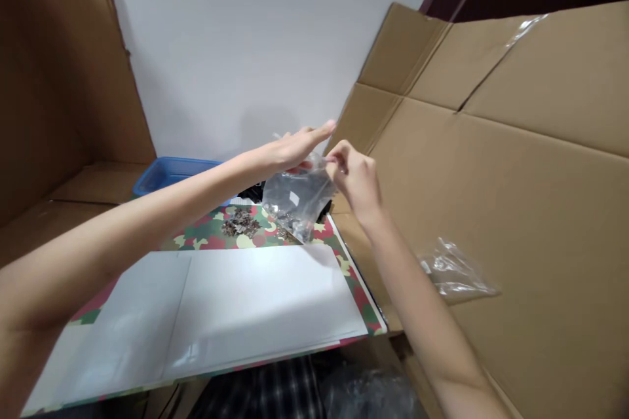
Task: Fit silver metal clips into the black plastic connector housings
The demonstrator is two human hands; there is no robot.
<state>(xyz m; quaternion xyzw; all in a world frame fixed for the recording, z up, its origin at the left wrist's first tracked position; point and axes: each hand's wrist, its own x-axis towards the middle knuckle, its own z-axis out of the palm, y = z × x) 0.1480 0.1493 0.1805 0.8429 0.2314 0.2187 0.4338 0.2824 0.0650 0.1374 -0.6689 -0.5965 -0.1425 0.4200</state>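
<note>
A clear plastic bag (297, 200) hangs just above the patterned table cover, with small dark and shiny pieces gathered at its bottom and a small white label on it. My right hand (356, 180) pinches the bag's upper right edge between thumb and fingers. At the bag's top, my left hand (299, 147) has its upper fingers stretched out to the right, while lower fingertips press on the plastic; a bit of plastic shows above this hand. Left of the bag, a pile of small brown-grey pieces (240, 223) lies on the cover.
White sheets (265, 301) cover the table's near part, over a camouflage-patterned cover (196, 236). A blue plastic bin (174, 173) stands at the back left. Cardboard panels (515, 177) rise on both sides. Another clear plastic bag (457, 272) lies against the right cardboard.
</note>
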